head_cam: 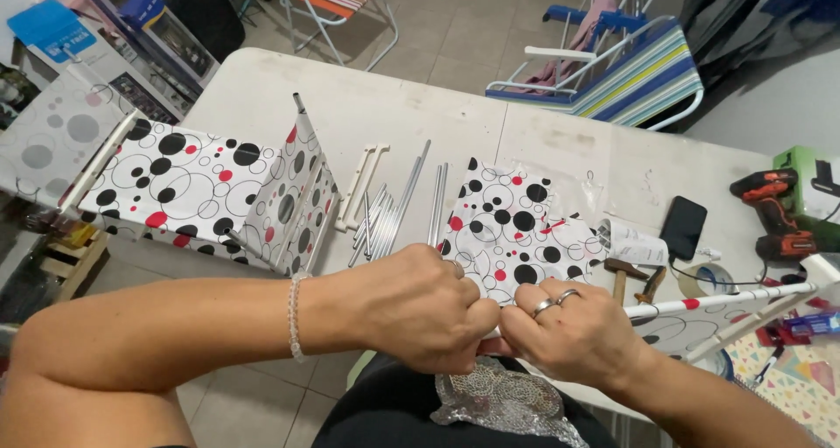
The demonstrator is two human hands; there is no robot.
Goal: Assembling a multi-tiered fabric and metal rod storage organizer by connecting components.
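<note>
My left hand (418,306) and my right hand (573,332) meet at the near edge of a white folding table (394,115). Both pinch the near edge of a folded fabric piece (516,234), white with black and red circles. A beaded bracelet sits on my left wrist and two rings on my right hand. What lies between my fingers is hidden. A partly built rack covered in the same fabric (206,190) stands to the left. Several metal rods (394,207) and white plastic bars (360,185) lie between the two.
On the right lie a black phone (683,227), a crumpled plastic bag (632,242), a hammer (623,277), a tape roll (710,279), and a cordless drill (774,207) by a green box (809,181). Folding chairs (626,72) stand beyond the table. A fabric-covered frame (726,312) lies at the right.
</note>
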